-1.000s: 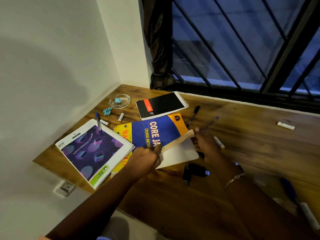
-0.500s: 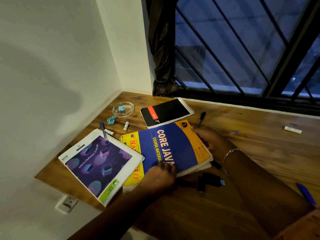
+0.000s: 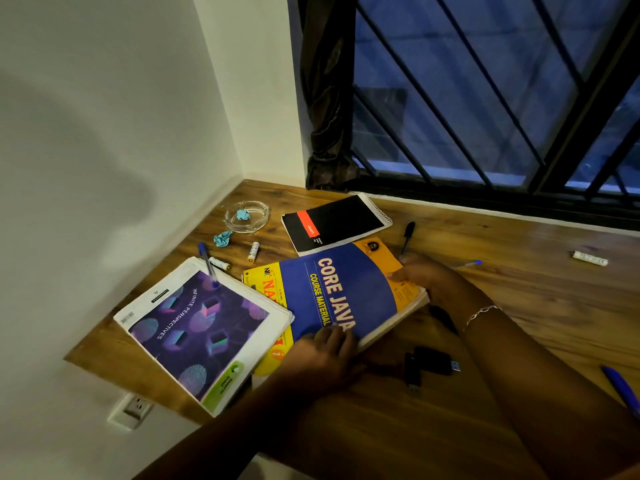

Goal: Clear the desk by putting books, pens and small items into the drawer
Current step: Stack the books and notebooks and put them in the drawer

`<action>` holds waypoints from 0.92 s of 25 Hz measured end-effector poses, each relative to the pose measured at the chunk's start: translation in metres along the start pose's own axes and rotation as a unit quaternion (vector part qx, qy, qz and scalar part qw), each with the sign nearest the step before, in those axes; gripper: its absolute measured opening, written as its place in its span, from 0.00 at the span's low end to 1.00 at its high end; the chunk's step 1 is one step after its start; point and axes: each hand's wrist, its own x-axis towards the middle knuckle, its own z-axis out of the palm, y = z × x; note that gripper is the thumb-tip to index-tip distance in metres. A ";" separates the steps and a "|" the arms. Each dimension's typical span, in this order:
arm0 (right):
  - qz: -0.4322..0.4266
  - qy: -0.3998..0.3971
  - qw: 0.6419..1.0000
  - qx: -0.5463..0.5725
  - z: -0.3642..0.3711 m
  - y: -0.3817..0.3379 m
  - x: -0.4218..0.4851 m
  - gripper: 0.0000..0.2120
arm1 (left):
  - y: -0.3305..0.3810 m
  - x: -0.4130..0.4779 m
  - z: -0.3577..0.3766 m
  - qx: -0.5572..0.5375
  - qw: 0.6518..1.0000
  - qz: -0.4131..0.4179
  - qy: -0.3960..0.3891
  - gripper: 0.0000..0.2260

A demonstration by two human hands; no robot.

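A blue and yellow Core Java book point(image 3: 346, 289) lies closed on the wooden desk point(image 3: 519, 306). My left hand point(image 3: 322, 358) grips its near edge, fingers on the cover. My right hand point(image 3: 422, 275) holds its right edge, thumb on the cover. A purple-covered book point(image 3: 197, 327) lies to the left with a blue pen point(image 3: 207, 263) on it. A black spiral notebook point(image 3: 332, 221) lies behind. A black pen point(image 3: 407, 237), a blue pen point(image 3: 465, 264) and two USB sticks point(image 3: 429, 363) lie around. No drawer is in view.
A glass ashtray point(image 3: 246, 216) with teal paper sits near the corner, with a teal scrap point(image 3: 222, 239) and two batteries point(image 3: 253, 251) beside it. A white stick point(image 3: 588, 258) lies far right, a blue marker point(image 3: 623, 389) at the right edge. Window bars and a curtain point(image 3: 327, 98) stand behind.
The Core Java book, open with pages lifted a second ago, is now closed flat. Both hands moved to its edges. The view has tilted slightly.
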 end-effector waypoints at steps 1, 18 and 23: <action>-0.018 0.004 1.000 -0.013 -0.002 0.000 0.000 0.15 | -0.001 0.003 -0.004 -0.011 1.000 -0.009 0.003 0.25; -0.327 -0.215 0.887 0.244 -0.120 -0.096 -0.078 0.34 | -0.136 0.156 -0.101 -0.637 0.692 -0.319 0.119 0.02; -0.274 -0.193 0.906 0.257 -0.072 -0.034 -0.055 0.43 | -0.135 0.149 -0.099 -0.699 0.545 -0.423 0.188 0.04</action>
